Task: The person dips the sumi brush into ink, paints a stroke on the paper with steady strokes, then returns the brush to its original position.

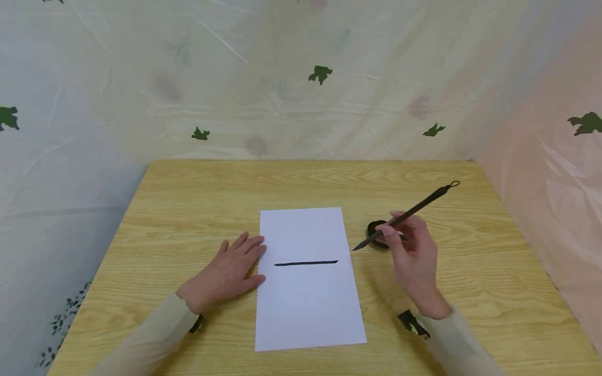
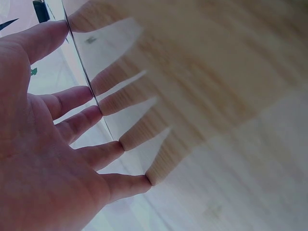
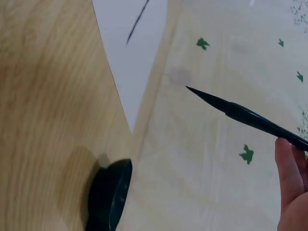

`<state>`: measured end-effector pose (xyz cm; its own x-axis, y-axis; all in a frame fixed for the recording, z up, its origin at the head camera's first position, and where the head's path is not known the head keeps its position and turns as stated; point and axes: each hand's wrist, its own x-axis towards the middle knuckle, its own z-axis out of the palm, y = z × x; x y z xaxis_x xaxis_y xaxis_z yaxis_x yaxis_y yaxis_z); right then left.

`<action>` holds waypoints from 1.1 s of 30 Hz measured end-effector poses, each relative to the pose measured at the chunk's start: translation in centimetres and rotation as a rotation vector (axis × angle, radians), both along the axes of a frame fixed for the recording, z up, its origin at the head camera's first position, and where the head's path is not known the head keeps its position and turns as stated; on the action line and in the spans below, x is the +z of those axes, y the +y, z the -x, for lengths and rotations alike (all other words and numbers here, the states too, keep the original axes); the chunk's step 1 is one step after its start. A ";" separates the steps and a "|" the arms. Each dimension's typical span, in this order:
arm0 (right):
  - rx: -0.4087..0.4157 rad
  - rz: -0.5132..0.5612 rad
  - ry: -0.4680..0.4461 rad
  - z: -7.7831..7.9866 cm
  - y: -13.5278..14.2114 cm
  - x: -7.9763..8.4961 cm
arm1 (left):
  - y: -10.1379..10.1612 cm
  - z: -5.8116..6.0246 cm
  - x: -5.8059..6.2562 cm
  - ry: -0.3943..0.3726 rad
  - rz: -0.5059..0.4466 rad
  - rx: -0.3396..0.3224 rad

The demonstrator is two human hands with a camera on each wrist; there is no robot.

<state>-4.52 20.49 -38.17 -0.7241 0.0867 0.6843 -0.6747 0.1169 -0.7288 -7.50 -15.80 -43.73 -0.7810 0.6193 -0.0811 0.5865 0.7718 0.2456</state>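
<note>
A white sheet of paper [image 1: 308, 308] lies on the wooden table with one black horizontal stroke [image 1: 305, 263] across its middle. My left hand [image 1: 228, 274] rests with fingers spread, fingertips at the paper's left edge. In the left wrist view, the fingertips of the left hand [image 2: 53, 139] touch the surface. My right hand [image 1: 416, 256] pinches a dark writing brush [image 1: 418, 207], slanted with its loop end up and right. The pointed black tip [image 3: 207, 97] hangs just off the paper's right edge. Behind the right hand sits a small black ink dish [image 1: 373, 228], partly hidden.
The wooden table [image 1: 188, 193] reaches back to a pale curtain [image 1: 282, 104] with green bird-like shapes. More curtain hangs at the left and right sides. Dark wrist devices show under both sleeves [image 1: 155, 329].
</note>
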 end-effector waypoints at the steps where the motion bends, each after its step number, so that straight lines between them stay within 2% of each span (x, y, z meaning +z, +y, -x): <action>1: -0.004 0.007 0.010 0.0 0.3 -0.1 | 0.0 0.0 0.0 0.000 0.001 0.000; 5: -0.013 0.026 0.064 -0.2 1.4 0.3 | 0.0 -0.1 0.0 -0.003 0.002 0.003; 10: -0.092 -0.020 0.124 -0.9 1.9 1.6 | -0.1 -0.1 -0.2 0.002 0.000 0.003; 15: -0.141 0.018 0.143 -1.4 2.5 2.1 | -0.1 -0.1 -0.3 0.009 -0.003 0.000; 20: -0.111 0.103 0.158 -1.4 3.4 2.0 | 0.0 -0.1 -0.1 0.006 0.001 0.000; 27: -0.011 0.241 0.199 -1.2 4.5 1.6 | -0.1 -0.1 0.0 0.000 0.001 0.002; 33: -0.026 0.207 0.195 -1.0 5.5 1.4 | 0.0 -0.1 -0.1 0.008 0.002 0.000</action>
<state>-3.51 26.00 -36.74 -0.5761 0.2560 0.7763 -0.8034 -0.0021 -0.5955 -7.38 -15.81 -43.81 -0.7815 0.6193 -0.0760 0.5886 0.7722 0.2393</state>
